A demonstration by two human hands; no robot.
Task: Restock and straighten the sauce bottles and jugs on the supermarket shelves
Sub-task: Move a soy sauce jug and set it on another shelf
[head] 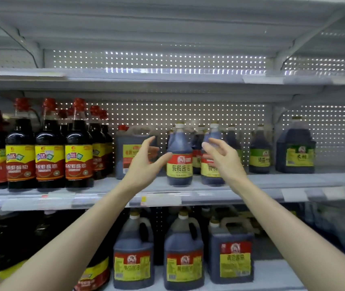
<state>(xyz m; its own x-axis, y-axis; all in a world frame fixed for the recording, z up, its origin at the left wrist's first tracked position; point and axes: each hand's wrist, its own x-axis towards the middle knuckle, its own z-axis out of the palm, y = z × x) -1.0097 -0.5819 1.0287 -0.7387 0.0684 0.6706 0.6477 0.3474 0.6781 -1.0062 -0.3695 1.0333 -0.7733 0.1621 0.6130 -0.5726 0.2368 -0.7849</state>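
Observation:
Two dark soy sauce bottles with red-and-yellow labels stand on the middle shelf (272, 181): the left bottle (179, 156) and the right bottle (213, 164). My left hand (146, 162) is raised just left of the left bottle, fingers spread, thumb near its label, holding nothing. My right hand (223, 156) hovers in front of the right bottle with loosely bent fingers and partly hides it; I cannot tell whether it touches. A square jug with a red cap (132, 154) stands behind my left hand.
Red-capped sauce bottles (49, 154) crowd the shelf's left end. Green-labelled bottle (260, 152) and a big jug (295, 150) stand at right. Bare shelf lies in front of them. Handled jugs (183, 253) fill the lower shelf. The top shelf (167, 73) holds nothing visible.

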